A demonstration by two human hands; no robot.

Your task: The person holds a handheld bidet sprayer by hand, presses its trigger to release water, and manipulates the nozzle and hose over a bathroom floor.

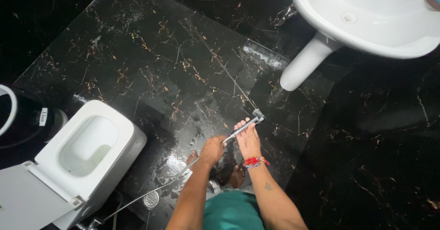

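Chrome sprayer gripped by both closed hands, left, right; wet marble floor risks slipping.

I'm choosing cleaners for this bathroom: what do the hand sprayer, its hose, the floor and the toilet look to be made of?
Hand sprayer: seemingly metal or chromed plastic, going by its silver sheen. Hose: thin, silver-grey, perhaps metal-sheathed; too small to tell. Floor: polished black marble or marble-look tile, shown by gold-white veins and wet glare. Toilet: glossy white, probably glazed ceramic. Both hands, left hand and right hand, hold the sprayer.
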